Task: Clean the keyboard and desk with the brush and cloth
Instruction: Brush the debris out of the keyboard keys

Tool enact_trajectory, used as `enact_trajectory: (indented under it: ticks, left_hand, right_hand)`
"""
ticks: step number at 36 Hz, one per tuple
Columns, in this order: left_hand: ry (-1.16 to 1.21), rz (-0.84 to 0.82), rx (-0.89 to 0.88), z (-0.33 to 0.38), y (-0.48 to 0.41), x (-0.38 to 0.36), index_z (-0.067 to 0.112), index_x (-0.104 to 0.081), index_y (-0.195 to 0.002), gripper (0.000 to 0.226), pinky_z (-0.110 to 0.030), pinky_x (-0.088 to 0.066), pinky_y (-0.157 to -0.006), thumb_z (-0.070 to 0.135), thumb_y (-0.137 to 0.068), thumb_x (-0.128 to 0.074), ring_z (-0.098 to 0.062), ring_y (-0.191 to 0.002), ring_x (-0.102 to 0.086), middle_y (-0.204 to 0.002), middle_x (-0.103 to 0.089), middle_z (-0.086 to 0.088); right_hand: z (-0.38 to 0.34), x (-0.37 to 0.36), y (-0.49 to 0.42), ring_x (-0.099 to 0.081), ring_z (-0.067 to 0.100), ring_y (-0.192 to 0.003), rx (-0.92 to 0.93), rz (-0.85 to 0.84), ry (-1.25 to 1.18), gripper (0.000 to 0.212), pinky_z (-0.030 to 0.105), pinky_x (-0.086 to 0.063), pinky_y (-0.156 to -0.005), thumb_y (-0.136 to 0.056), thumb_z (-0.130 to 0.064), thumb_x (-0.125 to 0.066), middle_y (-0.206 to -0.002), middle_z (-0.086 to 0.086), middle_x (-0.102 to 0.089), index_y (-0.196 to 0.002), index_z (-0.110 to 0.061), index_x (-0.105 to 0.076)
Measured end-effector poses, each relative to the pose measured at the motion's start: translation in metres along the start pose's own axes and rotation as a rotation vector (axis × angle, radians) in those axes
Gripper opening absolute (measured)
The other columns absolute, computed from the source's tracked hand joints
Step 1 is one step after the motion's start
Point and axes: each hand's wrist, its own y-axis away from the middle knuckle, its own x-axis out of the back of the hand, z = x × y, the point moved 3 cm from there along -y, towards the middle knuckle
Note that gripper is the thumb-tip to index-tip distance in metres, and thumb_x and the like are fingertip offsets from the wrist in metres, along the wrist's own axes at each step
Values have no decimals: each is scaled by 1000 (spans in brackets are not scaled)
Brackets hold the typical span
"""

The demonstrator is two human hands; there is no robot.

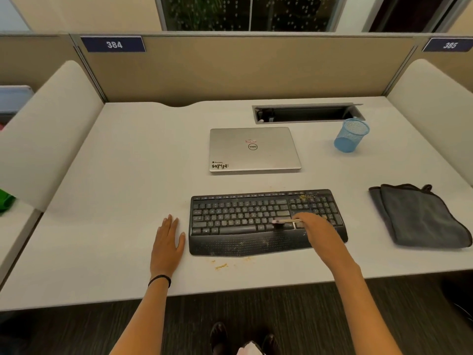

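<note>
Straight beyond the right hand [311, 225], past the far edge of the black keyboard [243, 216], a closed silver laptop [254, 149] lies flat. Farther off and to that hand's right a blue mesh cup [352, 135] stands in front of an open cable tray [307, 114]. Well out to the right of the hand a folded grey cloth [419, 216] lies on the desk [128, 175], untouched. A patch of crumbs [304, 197] sits on the keys just beyond the right hand's knuckles. More yellowish bits [221, 265] lie on the desk by the keyboard's near edge, between the two hands. Nothing stands between either hand and the keyboard. The right hand reaches in over the keyboard's right end, fingers curled round the handle of a small brush [284, 222]. The brush points to that hand's left, its dark bristles down on the lower key rows. The left hand [167, 242] lies flat on the desk, fingers straight and close together, just beside the keyboard's left end. It has a dark band [160, 279] at the wrist.
</note>
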Motion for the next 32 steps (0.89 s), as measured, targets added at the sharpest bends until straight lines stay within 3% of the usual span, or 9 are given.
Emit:
enact_trajectory:
  ticks: [2, 6, 9, 12, 15, 21, 29, 32]
  left_hand:
    - [0, -1, -1, 0, 0, 0, 8, -27, -147, 55, -29, -4, -116, 24, -98, -46, -18, -144, -12, -156, -18, -7]
    - [-11, -3, -4, -2, 0, -1, 8, -27, -147, 55, -31, -6, -117, 24, -98, -46, -18, -144, -12, -156, -18, -7]
    - [-9, -3, -2, -2, -1, -1, 8, -27, -147, 55, -30, -5, -116, 24, -98, -46, -18, -144, -12, -156, -18, -7]
    - [-2, 3, -8, -2, -1, -1, 7, -28, -146, 54, -32, -7, -117, 23, -98, -47, -19, -144, -13, -156, -19, -8]
    - [3, 1, -8, -2, -1, -1, 7, -28, -146, 54, -32, -7, -117, 22, -98, -47, -19, -144, -13, -156, -19, -8]
    - [1, 4, -5, -2, -1, -1, 7, -28, -146, 55, -32, -7, -117, 23, -98, -47, -19, -144, -13, -156, -19, -8]
    - [8, 2, -1, -2, -1, -1, 7, -28, -147, 55, -32, -7, -117, 22, -98, -47, -19, -144, -13, -156, -18, -7]
    - [5, 0, 2, -2, -1, -2, 8, -28, -147, 55, -31, -7, -117, 23, -98, -47, -19, -145, -13, -156, -18, -7]
  right_hand:
    - [13, 4, 7, -51, 29, -115, -38, 84, 9, 31, 23, -37, -83, -96, -19, -42, -124, 15, -57, -119, -7, -59]
    - [23, 11, 13, -52, 31, -116, -249, -20, -216, 32, 28, -39, -95, -98, -6, -36, -126, 21, -55, -125, 1, -52]
    - [25, 12, 23, -55, 30, -108, -275, 112, -326, 33, 19, -35, -83, -95, 2, -41, -123, 20, -57, -126, -2, -53]
    - [24, 10, 25, -54, 20, -86, -236, 171, -275, 29, 19, -36, -72, -95, -2, -42, -109, 17, -63, -120, -7, -57]
    - [21, 9, 23, -56, 27, -89, -251, 129, -266, 29, 16, -38, -64, -96, -6, -41, -106, 16, -62, -121, -8, -56]
    - [22, 14, 23, -58, 23, -90, -196, -48, -134, 34, 28, -42, -73, -94, -1, -42, -103, 14, -63, -125, -11, -54]
    - [5, 15, 22, -58, 15, -73, -136, 169, -241, 34, 29, -48, -64, -94, -6, -46, -86, 6, -65, -123, -22, -55]
    - [1, 6, 19, -62, 20, -80, -164, 182, -252, 34, 36, -53, -71, -94, -7, -45, -93, 9, -67, -124, -20, -55]
